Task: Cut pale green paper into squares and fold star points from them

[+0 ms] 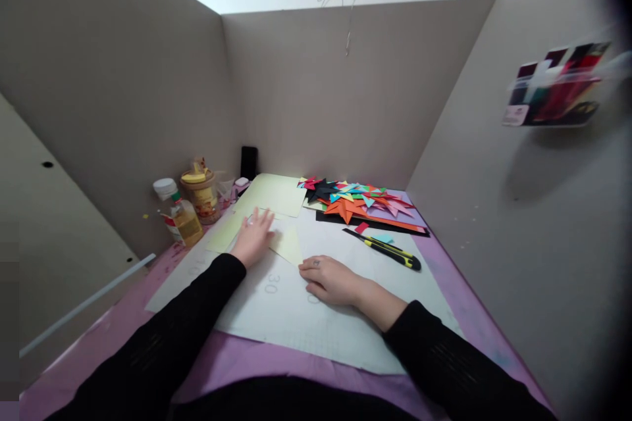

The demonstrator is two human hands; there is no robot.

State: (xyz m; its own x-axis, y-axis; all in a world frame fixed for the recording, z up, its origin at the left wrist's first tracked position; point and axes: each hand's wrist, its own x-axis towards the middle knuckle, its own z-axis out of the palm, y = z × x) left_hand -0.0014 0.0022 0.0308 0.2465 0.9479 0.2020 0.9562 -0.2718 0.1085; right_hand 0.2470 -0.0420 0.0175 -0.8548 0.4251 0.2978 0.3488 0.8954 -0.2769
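Observation:
A small pale yellow paper piece (288, 245) with a pointed corner lies on the large white sheet (296, 329). My left hand (254, 237) rests palm down at its left side, fingers spread. My right hand (330, 279) touches the paper's lower right corner, its fingers close together and pointing left; whether they pinch the corner cannot be made out. Larger pale yellow sheets (279, 194) lie beyond my left hand. To the right is a yellow and black utility knife (390, 250), near small red (362, 227) and light blue (384, 238) scraps.
Folded colored paper stars (345, 209) are piled on paper sheets at the back right. A bottle of yellowish liquid (186, 220), a tub (201, 196) and a black phone-like object (249, 162) stand at the back left. Grey partitions (320, 92) enclose the desk.

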